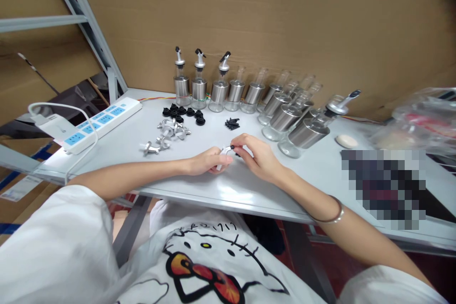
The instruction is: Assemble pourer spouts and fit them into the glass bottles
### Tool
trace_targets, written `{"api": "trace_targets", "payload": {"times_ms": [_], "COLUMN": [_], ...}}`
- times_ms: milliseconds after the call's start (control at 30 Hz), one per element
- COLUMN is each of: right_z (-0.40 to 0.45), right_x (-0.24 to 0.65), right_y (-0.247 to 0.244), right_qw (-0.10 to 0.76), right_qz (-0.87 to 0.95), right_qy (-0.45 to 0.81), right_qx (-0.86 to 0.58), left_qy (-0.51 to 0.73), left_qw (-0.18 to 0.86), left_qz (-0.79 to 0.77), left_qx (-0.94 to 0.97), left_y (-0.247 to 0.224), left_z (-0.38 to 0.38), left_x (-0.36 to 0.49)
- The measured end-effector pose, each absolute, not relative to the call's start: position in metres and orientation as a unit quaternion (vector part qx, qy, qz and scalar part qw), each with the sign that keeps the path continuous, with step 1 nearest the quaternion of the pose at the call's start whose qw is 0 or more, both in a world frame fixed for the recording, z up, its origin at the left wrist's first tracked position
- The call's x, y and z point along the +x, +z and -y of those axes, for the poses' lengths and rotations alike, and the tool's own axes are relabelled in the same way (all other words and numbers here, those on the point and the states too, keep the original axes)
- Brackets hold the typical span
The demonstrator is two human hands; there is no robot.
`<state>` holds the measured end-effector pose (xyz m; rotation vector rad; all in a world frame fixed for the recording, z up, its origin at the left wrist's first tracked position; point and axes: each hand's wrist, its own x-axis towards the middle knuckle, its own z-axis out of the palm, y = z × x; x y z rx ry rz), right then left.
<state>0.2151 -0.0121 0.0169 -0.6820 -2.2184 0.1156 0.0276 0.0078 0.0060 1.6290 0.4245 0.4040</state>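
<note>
Head view, landmark = pile of black tips (232,124): the held spout (225,150) is just on the near side of it, in the left hand (207,161), fingers curled round the body. Its curved neck runs rightward and slightly away from the person, ending at the right hand (261,157), which is nearer that end; thumb and fingertips pinch a small black piece (232,147) there, other fingers loosely bent. Seated or only touching: can't tell. Counts: one spout held, one black piece pinched; the landmark itself too tangled to count. Left of it: at least eight black stoppers (200,119), and several loose spouts (170,128), overlapping, no firm number. Behind, leftward: three spouted bottles (199,89). Behind, rightward: at least six bare-necked bottles (254,93). Right: one more spouted bottle (309,133).
</note>
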Motion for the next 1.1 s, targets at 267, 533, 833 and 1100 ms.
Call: {"api": "trace_targets", "payload": {"times_ms": [267,533,833,1100], "right_z": [0.0131,0.0133,0.0151,0.0169], "right_x": [0.2138,0.2132,0.2124,0.2113], "right_y": [0.0149,0.0149,0.0181,0.0190], "right_qw": [0.408,0.409,0.415,0.414], "right_qz": [0.869,0.868,0.872,0.874], "right_qy": [0.076,0.081,0.091,0.092], "right_qx": [-0.270,-0.268,-0.242,-0.238], "left_qy": [0.167,0.162,0.161,0.157], "left_qw": [0.640,0.640,0.653,0.649], "left_qz": [-0.188,-0.185,-0.185,-0.185], "left_qx": [0.726,0.728,0.716,0.721], "left_y": [0.0087,0.0104,0.0057,0.0038], "left_z": [-0.0090,-0.0078,-0.0089,-0.0093], "left_x": [0.0270,0.0263,0.0267,0.0260]}}
